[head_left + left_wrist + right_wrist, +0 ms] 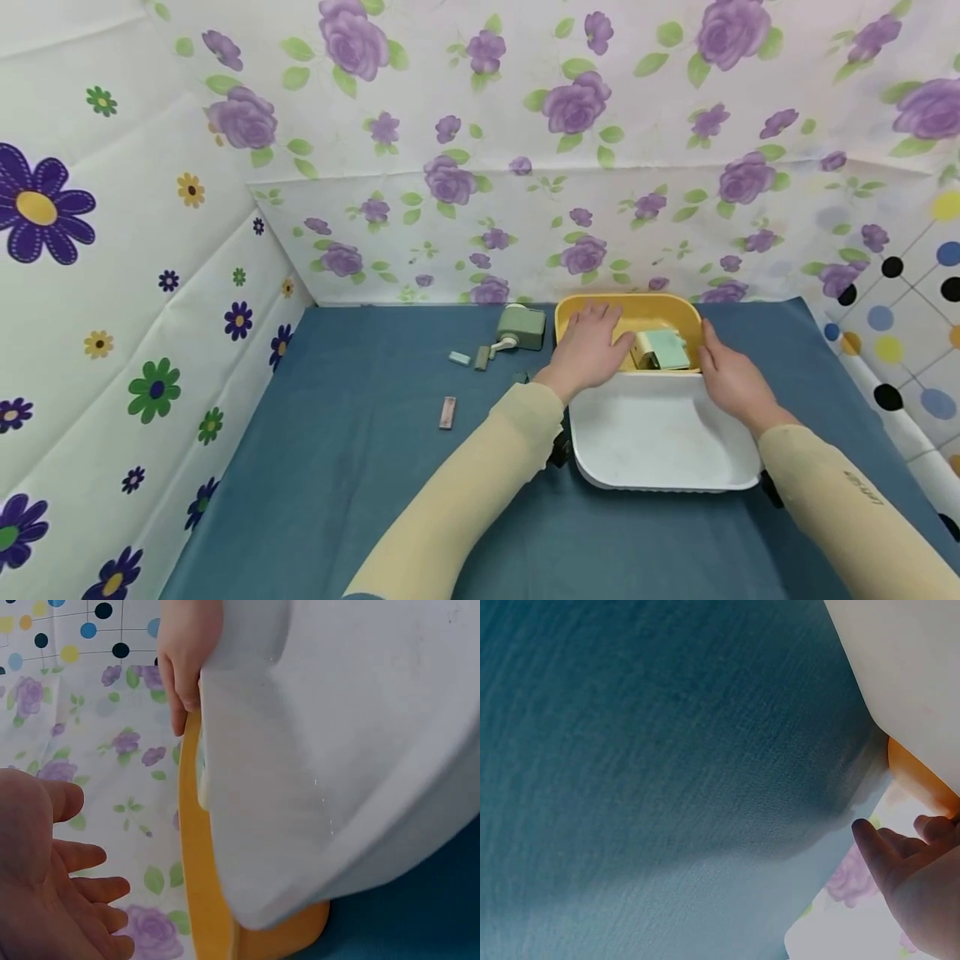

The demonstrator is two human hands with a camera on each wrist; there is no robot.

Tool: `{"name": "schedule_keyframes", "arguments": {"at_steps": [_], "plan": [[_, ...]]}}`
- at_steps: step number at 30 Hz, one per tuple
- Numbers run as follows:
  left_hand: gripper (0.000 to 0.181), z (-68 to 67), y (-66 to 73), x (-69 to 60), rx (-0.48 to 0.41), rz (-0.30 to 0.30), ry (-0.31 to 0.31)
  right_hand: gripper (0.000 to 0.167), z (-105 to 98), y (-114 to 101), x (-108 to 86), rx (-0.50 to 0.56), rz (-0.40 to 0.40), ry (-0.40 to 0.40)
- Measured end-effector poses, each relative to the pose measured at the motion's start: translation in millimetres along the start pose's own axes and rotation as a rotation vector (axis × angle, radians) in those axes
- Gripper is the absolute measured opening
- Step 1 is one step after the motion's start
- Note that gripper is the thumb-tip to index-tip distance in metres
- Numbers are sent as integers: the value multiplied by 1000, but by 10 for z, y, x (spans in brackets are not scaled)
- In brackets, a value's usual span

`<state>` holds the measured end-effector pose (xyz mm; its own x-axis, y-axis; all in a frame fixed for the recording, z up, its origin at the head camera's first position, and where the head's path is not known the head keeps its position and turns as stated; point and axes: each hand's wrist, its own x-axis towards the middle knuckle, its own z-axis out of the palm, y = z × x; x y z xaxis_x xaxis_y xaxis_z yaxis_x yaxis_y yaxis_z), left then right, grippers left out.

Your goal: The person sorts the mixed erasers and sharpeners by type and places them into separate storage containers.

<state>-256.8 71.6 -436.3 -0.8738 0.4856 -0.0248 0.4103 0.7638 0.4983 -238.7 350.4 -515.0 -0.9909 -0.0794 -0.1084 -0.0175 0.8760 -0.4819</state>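
Observation:
A yellow basin (637, 310) stands at the back right, with a pale green and cream box-shaped thing (664, 349) inside it. In front is a white basin (664, 433), its back edge overlapping the yellow one. My left hand (590, 348) is over the left part of the yellow basin; in the left wrist view its fingers are spread and hold nothing. At the yellow basin's right rim, my right hand (733, 379) grips the edge, fingers down the outer side. The right wrist view shows only part of this hand (919, 881) beside the yellow wall.
A green pump bottle (522, 327) lies left of the yellow basin. Near its nozzle are a small pale block (459, 358) and a grey-green block (482, 358). A pinkish block (447, 412) lies nearer on the blue cloth (360, 467). Flowered sheets (420, 225) rise behind.

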Motion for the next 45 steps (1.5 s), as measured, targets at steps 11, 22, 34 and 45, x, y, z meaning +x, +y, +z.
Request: {"name": "schedule_keyframes", "arguments": {"at_steps": [11, 22, 34, 45], "plan": [[62, -166, -160, -180, -75, 14, 42, 67, -15, -2, 6, -18, -7, 1], [61, -226, -426, -324, -140, -37, 74, 67, 3, 36, -15, -18, -8, -3], [62, -279, -754, -370, -193, -63, 113, 67, -40, 16, 28, -34, -3, -15], [69, -209, -985, -368, -128, -191, 120, 68, -27, -14, -19, -22, 28, -39]]}}
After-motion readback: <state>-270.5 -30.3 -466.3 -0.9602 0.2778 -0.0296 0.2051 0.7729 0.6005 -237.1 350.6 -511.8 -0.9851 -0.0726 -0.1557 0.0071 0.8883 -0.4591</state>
